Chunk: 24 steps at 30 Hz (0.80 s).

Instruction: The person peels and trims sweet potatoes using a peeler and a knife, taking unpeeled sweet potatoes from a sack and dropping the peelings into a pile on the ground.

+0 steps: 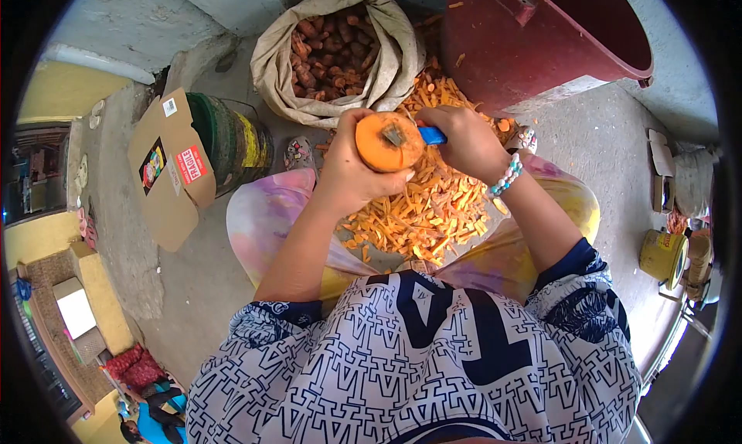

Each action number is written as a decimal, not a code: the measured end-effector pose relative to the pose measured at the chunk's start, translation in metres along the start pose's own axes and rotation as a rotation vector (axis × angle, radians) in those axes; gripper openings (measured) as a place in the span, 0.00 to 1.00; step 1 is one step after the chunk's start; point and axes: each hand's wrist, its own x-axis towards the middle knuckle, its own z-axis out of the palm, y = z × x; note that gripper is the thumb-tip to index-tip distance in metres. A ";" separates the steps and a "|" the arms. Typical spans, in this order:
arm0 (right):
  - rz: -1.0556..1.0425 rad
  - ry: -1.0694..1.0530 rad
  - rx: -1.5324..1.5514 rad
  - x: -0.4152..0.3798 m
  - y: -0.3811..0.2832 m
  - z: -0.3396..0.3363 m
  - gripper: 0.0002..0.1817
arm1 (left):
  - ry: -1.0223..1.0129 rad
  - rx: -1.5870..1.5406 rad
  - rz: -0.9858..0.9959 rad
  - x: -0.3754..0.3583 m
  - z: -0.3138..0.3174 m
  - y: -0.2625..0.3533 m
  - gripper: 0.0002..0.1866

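My left hand (352,170) is wrapped round a large orange vegetable (379,152), whose flat cut face with a greyish stem patch points up toward me. In my right hand (468,141) is a tool with a blue handle (433,136), held right beside the vegetable's right edge; its blade is mostly hidden. A bracelet of blue and white beads circles my right wrist. Below both hands, a heap of orange peelings (433,220) covers the floor between my legs.
An open sack (270,65) of brown-red roots stands ahead. A large dark red bin (502,50) is at the upper right. To the left, a cardboard flap (166,181) covers part of a green bucket (209,127). A yellow bucket (659,257) stands far right. Another person (158,417) is at lower left.
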 end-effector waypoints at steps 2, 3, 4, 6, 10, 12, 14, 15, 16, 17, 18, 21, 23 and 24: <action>0.067 0.006 0.020 -0.001 -0.008 -0.001 0.16 | 0.002 -0.111 -0.026 0.002 0.001 0.003 0.36; 0.138 0.013 0.040 -0.003 -0.012 -0.003 0.19 | 0.000 -0.223 -0.053 0.002 0.002 0.003 0.37; 0.138 0.015 0.039 -0.003 -0.016 -0.003 0.19 | -0.001 -0.222 -0.052 0.003 0.005 0.003 0.37; 0.209 0.063 0.021 -0.004 -0.023 -0.004 0.18 | 0.057 -0.403 -0.023 0.003 0.013 0.004 0.34; 0.121 0.077 -0.114 -0.005 -0.030 -0.008 0.12 | 0.109 -0.351 -0.066 0.005 0.017 0.013 0.26; 0.143 0.043 -0.150 -0.004 -0.030 -0.013 0.12 | 0.076 -0.204 0.029 0.005 0.012 0.012 0.26; 0.164 0.007 -0.187 -0.004 -0.029 -0.015 0.12 | 0.044 -0.058 0.126 0.005 0.006 0.009 0.27; 0.170 -0.006 -0.184 -0.004 -0.028 -0.015 0.12 | 0.003 -0.042 0.112 0.006 0.003 0.007 0.28; 0.176 -0.020 -0.181 -0.005 -0.026 -0.015 0.12 | -0.037 -0.027 0.099 0.006 0.003 0.007 0.29; 0.177 -0.020 -0.180 -0.004 -0.023 -0.016 0.12 | -0.038 -0.027 0.097 0.005 0.005 0.009 0.29; 0.186 0.027 -0.176 -0.002 -0.018 -0.017 0.13 | -0.129 -0.025 0.074 0.001 0.011 0.012 0.30; 0.198 0.064 -0.209 0.003 0.008 -0.022 0.17 | -0.387 0.090 0.041 -0.007 0.017 0.010 0.34; 0.343 0.029 -0.231 0.001 0.028 -0.023 0.18 | -0.268 -0.032 -0.137 -0.008 0.020 0.007 0.35; 0.423 -0.004 -0.300 -0.005 0.039 -0.031 0.17 | -0.245 -0.095 -0.129 -0.004 0.014 0.012 0.34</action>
